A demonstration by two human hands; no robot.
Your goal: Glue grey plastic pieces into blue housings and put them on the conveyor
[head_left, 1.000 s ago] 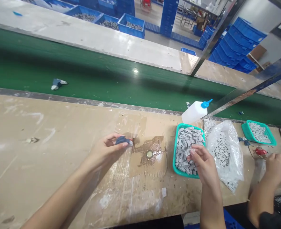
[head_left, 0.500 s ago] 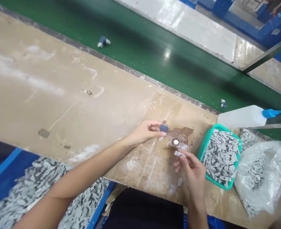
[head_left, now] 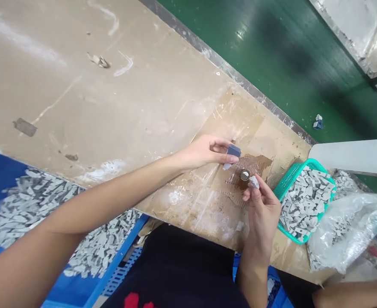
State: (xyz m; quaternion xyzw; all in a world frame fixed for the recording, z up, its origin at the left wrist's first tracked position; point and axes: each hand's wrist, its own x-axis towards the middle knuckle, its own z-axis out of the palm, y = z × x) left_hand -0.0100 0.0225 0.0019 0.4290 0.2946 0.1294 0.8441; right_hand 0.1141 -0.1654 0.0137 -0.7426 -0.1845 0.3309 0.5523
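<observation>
My left hand (head_left: 212,150) pinches a blue-grey piece (head_left: 234,150) between thumb and fingers, just above the worktable, with a small pale bit showing under the thumb. A small light grey piece (head_left: 254,182) is held in the fingertips of my right hand (head_left: 263,205). Between the two hands, a round bottle cap (head_left: 244,174) with shiny liquid in it rests on a brown stained patch. It sits very close to the fingertips of my right hand. The green basket (head_left: 286,179), full of light grey pieces, stands to the right of my right hand.
A white bottle (head_left: 351,156) lies behind the basket. A clear plastic bag (head_left: 357,226) of grey pieces is at the right, near another person's arm (head_left: 355,295). Many grey pieces (head_left: 31,205) fill a blue bin at lower left. One small piece (head_left: 318,122) lies on the green surface.
The view has shifted and turned. The grey piece in my right hand is now tilted and nearer the cap's right edge. My left hand keeps its grip on the blue-grey piece.
</observation>
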